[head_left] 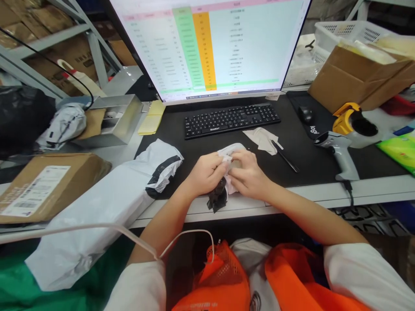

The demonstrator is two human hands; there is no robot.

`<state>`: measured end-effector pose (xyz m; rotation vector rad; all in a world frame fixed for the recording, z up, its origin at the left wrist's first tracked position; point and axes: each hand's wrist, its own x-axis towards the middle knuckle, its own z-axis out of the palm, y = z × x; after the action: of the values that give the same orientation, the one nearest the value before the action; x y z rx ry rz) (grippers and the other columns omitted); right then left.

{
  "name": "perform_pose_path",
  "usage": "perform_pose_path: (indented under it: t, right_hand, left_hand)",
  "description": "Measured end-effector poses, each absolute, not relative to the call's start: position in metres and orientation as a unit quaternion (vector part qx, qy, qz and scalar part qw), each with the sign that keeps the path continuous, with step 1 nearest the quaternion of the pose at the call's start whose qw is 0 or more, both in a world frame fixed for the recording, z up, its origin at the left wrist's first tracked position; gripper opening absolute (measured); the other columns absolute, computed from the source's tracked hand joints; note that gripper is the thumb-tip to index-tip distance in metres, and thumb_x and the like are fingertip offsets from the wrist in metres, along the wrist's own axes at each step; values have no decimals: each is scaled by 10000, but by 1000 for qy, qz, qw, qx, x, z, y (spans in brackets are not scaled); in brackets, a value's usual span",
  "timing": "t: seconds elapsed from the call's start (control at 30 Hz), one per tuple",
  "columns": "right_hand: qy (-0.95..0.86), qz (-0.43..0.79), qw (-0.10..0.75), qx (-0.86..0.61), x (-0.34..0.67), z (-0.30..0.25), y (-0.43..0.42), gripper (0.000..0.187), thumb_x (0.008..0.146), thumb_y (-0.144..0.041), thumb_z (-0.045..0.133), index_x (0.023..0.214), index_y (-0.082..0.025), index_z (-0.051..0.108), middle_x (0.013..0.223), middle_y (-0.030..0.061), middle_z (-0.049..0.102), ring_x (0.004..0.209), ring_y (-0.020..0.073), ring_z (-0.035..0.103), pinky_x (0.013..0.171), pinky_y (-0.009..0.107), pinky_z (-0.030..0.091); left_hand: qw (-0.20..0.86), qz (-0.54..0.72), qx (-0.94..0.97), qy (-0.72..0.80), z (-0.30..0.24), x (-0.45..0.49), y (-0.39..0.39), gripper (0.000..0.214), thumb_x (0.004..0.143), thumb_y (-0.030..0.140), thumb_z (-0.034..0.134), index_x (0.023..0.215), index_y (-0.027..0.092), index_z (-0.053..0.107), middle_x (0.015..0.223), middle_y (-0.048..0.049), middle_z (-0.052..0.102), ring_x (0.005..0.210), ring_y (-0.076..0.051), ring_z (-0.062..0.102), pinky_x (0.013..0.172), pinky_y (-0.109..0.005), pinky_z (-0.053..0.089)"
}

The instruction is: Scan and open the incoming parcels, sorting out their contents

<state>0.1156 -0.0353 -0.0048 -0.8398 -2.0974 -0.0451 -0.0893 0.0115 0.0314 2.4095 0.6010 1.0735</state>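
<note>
Above the desk's front edge, my left hand (207, 173) and my right hand (251, 176) meet with fingers closed on a crumpled white plastic bag (238, 148). A crinkled black piece (218, 201) hangs below the fingers; whether it belongs to the bag I cannot tell. Both thumbs press close together near the top of the bag, and the palms hide much of it. Just right of my right hand, a crumpled pale wrapper (263, 139) and a black pen (287, 159) lie on the dark desk mat (311, 162).
A keyboard (231, 119) and a monitor (223, 47) stand ahead. Left are a long white mailer (103, 211), a labelled carton (48, 185) and yellow notes (152, 117). Right are a barcode scanner (340, 153), tape dispenser (348, 121), mouse (304, 114) and open carton (356, 77).
</note>
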Motion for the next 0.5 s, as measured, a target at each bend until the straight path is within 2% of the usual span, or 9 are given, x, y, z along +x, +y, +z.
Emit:
perform_pose_path:
  t: [0.17, 0.3, 0.37, 0.43, 0.5]
  right_hand:
    - [-837, -26, 447, -315, 146, 16, -35, 279, 1017, -274, 622, 744, -215, 621, 1157, 100, 630, 1197, 307, 587, 1008, 522, 483]
    - [-852, -93, 397, -327, 176, 29, -41, 234, 997, -243, 672, 768, -214, 629, 1105, 80, 667, 1183, 307, 614, 969, 506, 469]
    - [-857, -93, 391, -321, 184, 33, -41, 270, 998, -236, 658, 734, -208, 607, 1056, 73, 676, 1131, 292, 639, 946, 495, 476]
    - [-860, -76, 392, -318, 186, 38, -40, 324, 1005, -222, 619, 683, -207, 585, 1005, 64, 680, 1098, 283, 652, 947, 497, 488]
    - [-862, -65, 380, -330, 181, 46, -38, 303, 998, -208, 604, 697, -212, 629, 1068, 72, 700, 1150, 300, 644, 993, 523, 492]
  left_hand:
    - [17, 474, 821, 318, 27, -114, 45, 330, 977, 180, 454, 656, 221, 392, 668, -10, 466, 637, -157, 463, 606, -319, 336]
    - [-95, 484, 789, 366, 18, -118, 65, 321, 921, 210, 492, 647, 240, 326, 652, -11, 420, 622, -175, 410, 624, -354, 311]
    - [-69, 487, 788, 370, 12, -109, 66, 328, 917, 218, 499, 649, 243, 311, 651, -10, 417, 618, -174, 401, 627, -357, 311]
    - [34, 482, 800, 357, 8, -98, 61, 330, 946, 227, 472, 651, 239, 324, 655, -10, 437, 627, -169, 433, 628, -343, 333]
    - [160, 461, 807, 332, 8, -89, 53, 348, 992, 266, 442, 656, 229, 360, 661, -7, 460, 633, -159, 460, 622, -321, 352]
